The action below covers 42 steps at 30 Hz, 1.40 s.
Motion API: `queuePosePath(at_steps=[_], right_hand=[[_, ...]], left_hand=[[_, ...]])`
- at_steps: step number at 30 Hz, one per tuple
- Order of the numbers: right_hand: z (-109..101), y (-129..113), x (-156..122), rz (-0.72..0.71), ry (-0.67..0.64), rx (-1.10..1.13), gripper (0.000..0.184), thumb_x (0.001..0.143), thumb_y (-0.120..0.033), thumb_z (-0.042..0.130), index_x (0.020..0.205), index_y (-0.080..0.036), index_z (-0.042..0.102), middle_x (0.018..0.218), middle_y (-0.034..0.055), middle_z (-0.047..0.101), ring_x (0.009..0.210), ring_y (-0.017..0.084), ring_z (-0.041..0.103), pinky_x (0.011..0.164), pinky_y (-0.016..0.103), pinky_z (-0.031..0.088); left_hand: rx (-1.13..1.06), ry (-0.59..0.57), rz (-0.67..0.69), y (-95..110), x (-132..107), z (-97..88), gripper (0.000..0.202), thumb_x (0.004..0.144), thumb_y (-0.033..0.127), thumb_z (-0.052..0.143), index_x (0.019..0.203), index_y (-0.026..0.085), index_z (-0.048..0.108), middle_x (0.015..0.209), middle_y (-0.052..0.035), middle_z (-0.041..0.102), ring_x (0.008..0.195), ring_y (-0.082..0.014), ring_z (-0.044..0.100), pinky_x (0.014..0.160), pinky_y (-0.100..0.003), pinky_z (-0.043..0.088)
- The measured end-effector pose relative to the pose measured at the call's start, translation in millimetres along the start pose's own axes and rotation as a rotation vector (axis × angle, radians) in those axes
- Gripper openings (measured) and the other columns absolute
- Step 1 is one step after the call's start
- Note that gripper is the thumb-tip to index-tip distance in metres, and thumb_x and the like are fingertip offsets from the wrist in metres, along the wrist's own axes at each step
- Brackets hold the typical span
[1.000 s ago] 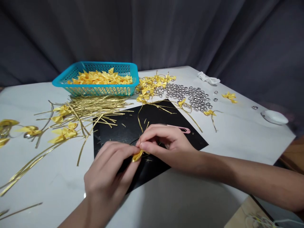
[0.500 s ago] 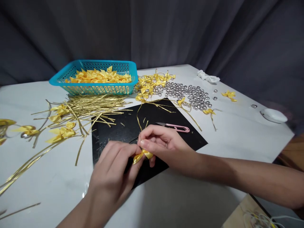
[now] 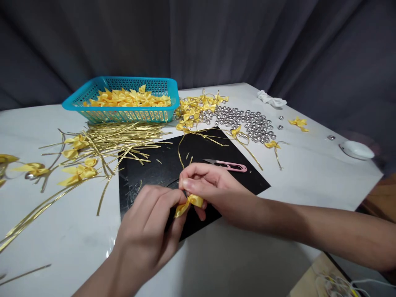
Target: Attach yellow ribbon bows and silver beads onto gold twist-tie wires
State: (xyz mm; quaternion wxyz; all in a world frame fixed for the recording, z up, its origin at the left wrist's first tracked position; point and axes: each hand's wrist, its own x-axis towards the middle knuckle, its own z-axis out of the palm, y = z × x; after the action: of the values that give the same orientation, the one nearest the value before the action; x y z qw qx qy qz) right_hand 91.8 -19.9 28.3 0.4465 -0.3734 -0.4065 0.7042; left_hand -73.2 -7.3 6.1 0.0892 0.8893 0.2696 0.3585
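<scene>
Between my hands is a yellow satin ribbon bow [image 3: 195, 200], held over a black mat [image 3: 163, 152]. My left hand [image 3: 151, 222] grips the bow's left side between thumb and fingers. My right hand [image 3: 216, 185] is closed just above it, thumb and forefinger pinched on a thin cord that runs down to the bow; most of this cord is hidden by the fingers. Pink-handled thread snips [image 3: 230, 166] lie on the mat behind my right hand, with small gold cord scraps nearby.
A blue basket [image 3: 123, 109] of yellow bows stands at the back left, with a pile of gold cords [image 3: 123, 136] before it. Finished-looking bows with cords [image 3: 198, 109] and many silver beads [image 3: 256, 126] lie at the back. A white dish [image 3: 357, 150] sits far right.
The bow has tilted and shifted slightly right, its right loop now higher. My left hand has moved a little right with it; my right hand keeps its pinch.
</scene>
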Motion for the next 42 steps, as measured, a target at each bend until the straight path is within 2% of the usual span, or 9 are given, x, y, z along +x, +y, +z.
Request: queuePosePath(at_steps=[4, 8, 11, 14, 17, 20, 23, 33, 42], right_hand=[[1, 0, -1, -0.022, 0.036, -0.092, 0.013, 0.084, -0.028, 0.053, 0.08, -0.016, 0.049, 0.065, -0.0042, 0.051, 0.045, 0.002, 0.047, 0.042, 0.012, 0.041], [-5, 3, -1, -0.328, 0.103, -0.47, 0.013, 0.081, -0.025, 0.058, 0.089, -0.016, 0.052, 0.078, -0.0002, 0.055, 0.061, 0.005, 0.053, 0.057, 0.016, 0.047], [-12, 5, 0, -0.57, -0.002, -0.767, 0.01, 0.084, -0.022, 0.055, 0.092, -0.015, 0.056, 0.086, 0.0038, 0.06, 0.073, 0.008, 0.056, 0.066, 0.018, 0.048], [-16, 3, 1, -0.687, -0.049, -0.88, 0.011, 0.088, -0.022, 0.052, 0.092, -0.013, 0.058, 0.085, 0.0052, 0.063, 0.073, 0.008, 0.058, 0.065, 0.017, 0.048], [-16, 2, 1, -0.68, 0.007, -0.927, 0.011, 0.088, -0.021, 0.051, 0.09, -0.014, 0.059, 0.084, 0.0041, 0.063, 0.072, 0.007, 0.058, 0.062, 0.016, 0.047], [-16, 3, 2, -0.758, 0.028, -0.924, 0.007, 0.087, -0.016, 0.052, 0.087, -0.012, 0.058, 0.081, 0.0036, 0.062, 0.07, 0.007, 0.057, 0.061, 0.015, 0.047], [-15, 4, 2, -0.865, -0.013, -0.932, 0.004, 0.085, -0.011, 0.052, 0.086, -0.01, 0.056, 0.078, 0.0041, 0.059, 0.067, 0.006, 0.053, 0.062, 0.016, 0.046], [-16, 9, -2, -0.976, -0.149, -0.98, 0.013, 0.083, -0.004, 0.042, 0.09, -0.011, 0.051, 0.077, 0.0062, 0.057, 0.071, 0.009, 0.051, 0.067, 0.019, 0.047], [-17, 11, -4, -0.96, -0.119, -1.071, 0.014, 0.085, -0.006, 0.041, 0.093, -0.011, 0.051, 0.08, 0.0056, 0.058, 0.073, 0.008, 0.052, 0.07, 0.016, 0.048]], left_hand=[[-0.026, 0.032, -0.056, 2, 0, -1.8, 0.017, 0.079, 0.007, 0.05, 0.089, 0.021, 0.05, 0.075, -0.0002, 0.059, 0.068, -0.0162, 0.054, 0.064, -0.028, 0.043], [-0.046, 0.142, -0.198, 3, 3, -2.8, 0.014, 0.08, 0.009, 0.052, 0.085, 0.021, 0.048, 0.074, 0.0012, 0.053, 0.066, -0.0141, 0.051, 0.062, -0.026, 0.04], [-0.076, 0.15, -0.243, 1, 5, -2.9, 0.013, 0.081, 0.01, 0.054, 0.085, 0.022, 0.048, 0.075, 0.0018, 0.052, 0.067, -0.0133, 0.051, 0.062, -0.025, 0.041], [-0.12, 0.122, -0.242, -2, 6, -2.2, 0.012, 0.082, 0.012, 0.053, 0.085, 0.022, 0.05, 0.076, 0.0027, 0.053, 0.068, -0.0122, 0.052, 0.063, -0.023, 0.042], [-0.193, 0.1, -0.28, -3, 5, -1.4, 0.012, 0.083, 0.011, 0.052, 0.087, 0.023, 0.051, 0.079, 0.0027, 0.053, 0.072, -0.0115, 0.052, 0.065, -0.021, 0.042], [-0.213, 0.091, -0.276, -2, 5, -1.7, 0.014, 0.083, 0.01, 0.051, 0.088, 0.023, 0.051, 0.081, 0.0026, 0.054, 0.074, -0.0109, 0.052, 0.067, -0.02, 0.042], [-0.188, 0.086, -0.239, 0, 5, -2.9, 0.015, 0.082, 0.008, 0.052, 0.087, 0.022, 0.05, 0.077, 0.003, 0.053, 0.071, -0.0105, 0.051, 0.065, -0.021, 0.041], [-0.162, 0.012, -0.113, 1, 2, -6.7, 0.016, 0.081, 0.006, 0.05, 0.088, 0.02, 0.048, 0.074, 0.0022, 0.051, 0.067, -0.0112, 0.049, 0.059, -0.022, 0.04], [-0.078, 0.099, -0.12, 7, 2, -3.9, 0.013, 0.081, 0.007, 0.051, 0.084, 0.019, 0.049, 0.071, 0.0035, 0.052, 0.064, -0.0087, 0.05, 0.063, -0.02, 0.041]])
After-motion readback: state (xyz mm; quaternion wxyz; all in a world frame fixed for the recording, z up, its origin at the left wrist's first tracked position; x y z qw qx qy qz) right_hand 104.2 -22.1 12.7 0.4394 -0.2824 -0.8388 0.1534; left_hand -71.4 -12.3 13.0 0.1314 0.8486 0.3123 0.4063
